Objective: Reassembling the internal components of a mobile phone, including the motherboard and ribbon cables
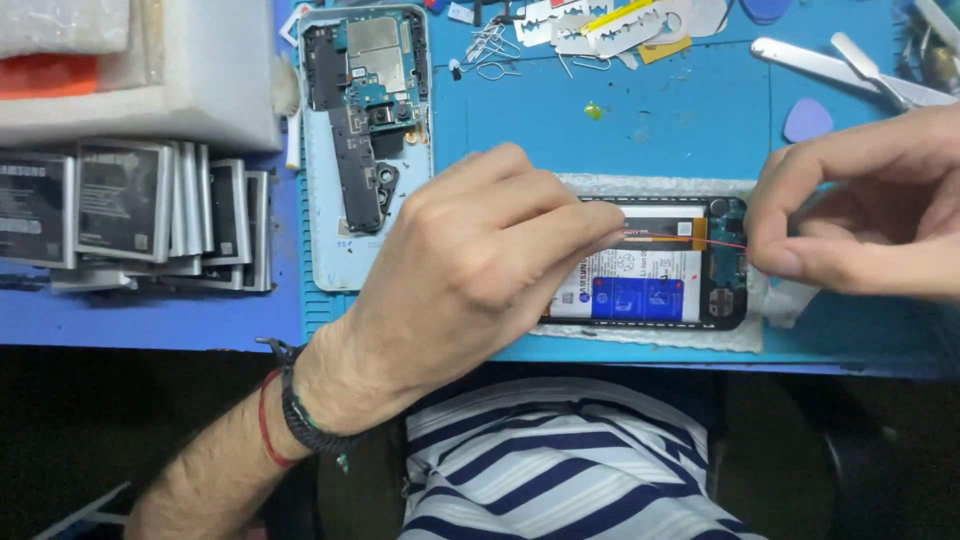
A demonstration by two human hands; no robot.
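2 hands on opened phone at desk front | L hand & R hand each pinch an end of thin red wire taut over battery | step: prob. sawing under battery glue | next: needs low, even pull.

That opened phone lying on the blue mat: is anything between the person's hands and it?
Nothing visible. The left hand lies directly on the opened phone, covering its left part. The right hand pinches a thin red wire at the phone's right end, stretched across to the left fingertips.
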